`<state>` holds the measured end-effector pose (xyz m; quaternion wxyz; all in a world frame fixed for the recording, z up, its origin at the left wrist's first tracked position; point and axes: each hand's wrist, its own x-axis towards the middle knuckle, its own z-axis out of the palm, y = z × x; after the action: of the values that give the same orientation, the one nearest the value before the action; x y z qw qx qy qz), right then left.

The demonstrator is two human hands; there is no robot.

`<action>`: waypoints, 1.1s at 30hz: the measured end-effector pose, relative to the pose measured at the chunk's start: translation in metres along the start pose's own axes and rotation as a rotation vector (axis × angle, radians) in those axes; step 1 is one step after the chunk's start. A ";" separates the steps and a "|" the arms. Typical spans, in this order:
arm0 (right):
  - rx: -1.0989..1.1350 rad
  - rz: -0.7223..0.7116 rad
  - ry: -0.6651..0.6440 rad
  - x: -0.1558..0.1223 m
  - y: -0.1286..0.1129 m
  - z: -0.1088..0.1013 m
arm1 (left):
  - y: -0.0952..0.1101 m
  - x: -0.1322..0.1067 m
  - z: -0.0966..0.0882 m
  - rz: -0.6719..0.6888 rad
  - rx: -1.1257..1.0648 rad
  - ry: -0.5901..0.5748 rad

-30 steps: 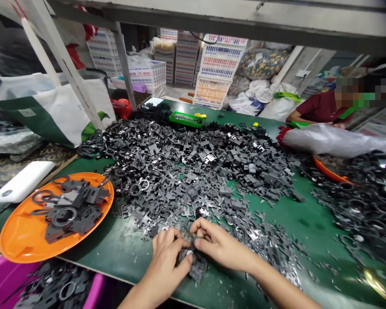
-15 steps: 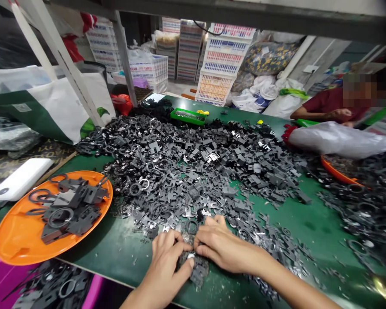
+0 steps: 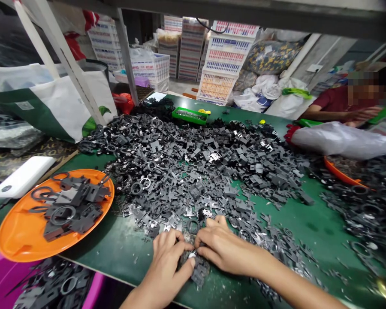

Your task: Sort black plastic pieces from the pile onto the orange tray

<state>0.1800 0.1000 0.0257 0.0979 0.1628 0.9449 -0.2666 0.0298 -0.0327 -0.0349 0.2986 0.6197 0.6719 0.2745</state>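
Both hands meet at the near edge of a wide heap of dark grey plastic parts [image 3: 193, 171]. My left hand [image 3: 169, 262] has its thumb and fingers closed about a dark grey plastic part [image 3: 199, 272] low on the table, with a small white spot by the thumb tip. From the right, my right hand [image 3: 220, 246] comes in with thumb and fingertips pinched together at the upper end of that place. What lies between its fingertips is hidden. A dark ring [image 3: 192, 225] lies just beyond the fingers.
An orange tray [image 3: 16, 227] with rings and blocks sits at left, above a magenta tub [image 3: 98, 285] of similar parts. A white power bank [image 3: 22, 176] lies nearby. A small green tray [image 3: 189, 119] stands at the back. Another person [image 3: 337, 105] sits at right behind a plastic bag [image 3: 341, 139].
The whole view has shifted slightly. My hands keep nearly the same place and grip. The other person's hands at right have moved.
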 end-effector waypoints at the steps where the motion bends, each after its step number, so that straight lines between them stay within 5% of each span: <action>1: 0.009 -0.006 -0.005 0.000 0.000 0.000 | 0.000 0.000 0.000 0.000 0.000 0.002; 10: 0.125 -0.046 -0.128 0.010 0.013 -0.004 | 0.002 0.000 -0.002 -0.006 -0.001 -0.014; 17: 0.010 -0.022 -0.201 0.025 0.004 -0.016 | 0.004 0.002 -0.005 -0.010 0.014 -0.027; 22: -0.064 0.054 -0.075 0.023 0.004 -0.018 | 0.001 -0.001 -0.001 0.013 0.040 0.007; 28: -0.268 0.219 0.406 0.050 0.044 -0.033 | -0.004 -0.004 0.013 0.021 0.095 0.102; 33: -0.183 0.203 0.392 0.040 0.036 -0.036 | -0.011 -0.004 0.006 0.070 0.074 0.313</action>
<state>0.1524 0.1582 0.0282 -0.0468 0.2962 0.9448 -0.1317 0.0270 -0.0372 -0.0471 0.1574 0.6029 0.6979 0.3532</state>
